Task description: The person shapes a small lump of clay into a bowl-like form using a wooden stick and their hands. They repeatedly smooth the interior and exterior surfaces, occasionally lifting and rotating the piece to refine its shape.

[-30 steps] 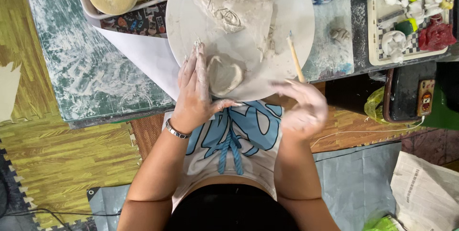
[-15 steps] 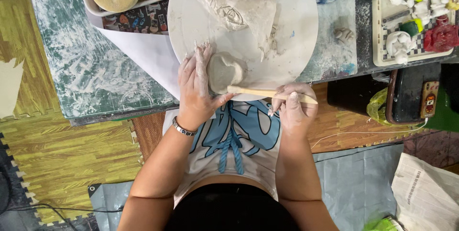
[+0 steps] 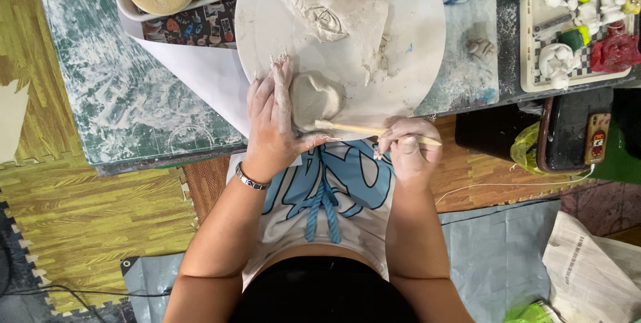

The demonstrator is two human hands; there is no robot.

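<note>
- One round white board (image 3: 414,62) lay on the green table (image 3: 100,96), carrying a big slab of grey clay (image 3: 340,2) at its far side.
- Left hand (image 3: 274,122) lay flat, fingers together, pressed against the left side of a small clay lump (image 3: 314,96) at the board's near edge.
- Right hand (image 3: 410,152), just right of the lump, pinched a wooden tool (image 3: 360,129), its tip touching the lump's near side.
</note>
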